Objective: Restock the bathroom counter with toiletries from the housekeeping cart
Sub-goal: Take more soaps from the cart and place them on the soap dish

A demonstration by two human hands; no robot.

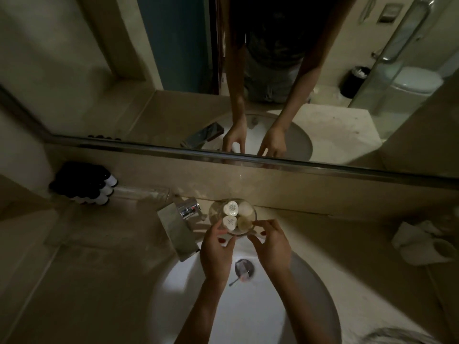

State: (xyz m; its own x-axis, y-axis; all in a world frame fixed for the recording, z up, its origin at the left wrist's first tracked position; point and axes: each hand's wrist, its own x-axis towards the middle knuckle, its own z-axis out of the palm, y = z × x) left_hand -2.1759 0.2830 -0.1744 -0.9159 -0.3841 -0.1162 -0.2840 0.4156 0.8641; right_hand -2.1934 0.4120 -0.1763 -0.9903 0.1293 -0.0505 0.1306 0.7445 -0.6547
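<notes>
Dim stone counter (104, 281) wraps a white sink (188, 306) below me. Over the basin my left hand (216, 252) curls thumb and fingers narrowly round the near wall of the glass (213, 214), and my right hand (272, 247) pinches its right rim. It stands behind the sink beside the tap (190, 209), holding small capped pots (229, 208). I judge it light, slippery and breakable, best gripped low on the walls. Dark bottles (84, 184) lie further left.

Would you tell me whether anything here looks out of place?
The dark bottles on the counter, back left, lie piled on their sides, and a small thin item, too blurred to identify, sits beside the sink drain.
</notes>
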